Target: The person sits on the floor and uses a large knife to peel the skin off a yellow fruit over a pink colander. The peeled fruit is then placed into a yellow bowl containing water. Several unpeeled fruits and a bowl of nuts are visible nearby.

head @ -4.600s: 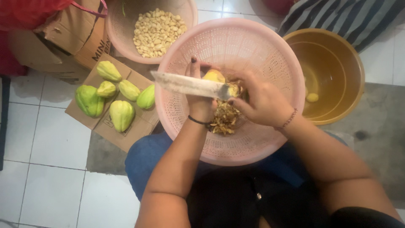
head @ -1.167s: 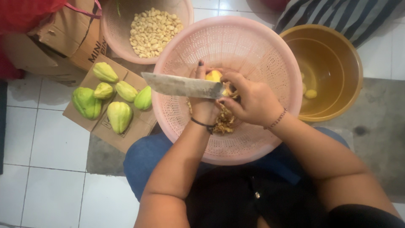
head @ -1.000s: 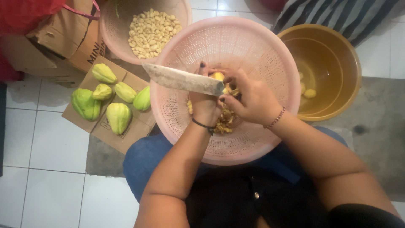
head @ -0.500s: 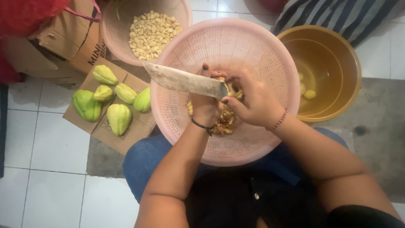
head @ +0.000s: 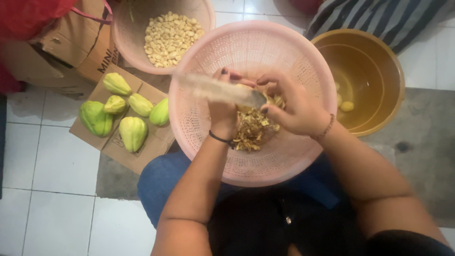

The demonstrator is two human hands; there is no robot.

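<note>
While the right hand (head: 296, 111) grips the knife (head: 220, 91), its blade just above the left hand's (head: 223, 114) fingers clenching the small yellow piece (head: 244, 87), shave thinly, letting peels (head: 251, 132) drop below into the pink colander (head: 294, 156).

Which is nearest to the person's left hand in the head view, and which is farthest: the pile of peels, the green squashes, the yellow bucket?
From the left hand:
1. Pile of peels, just right, inside the pink colander.
2. Green squashes, left, on cardboard.
3. Yellow bucket, far right.

Perforated matt pink plastic colander (head: 303, 156); dull metal knife blade (head: 215, 90); glossy smooth yellow plastic bucket (head: 374, 61) at three o'clock; rough brown cardboard (head: 142, 149) on glazed floor tiles (head: 42, 161).
</note>
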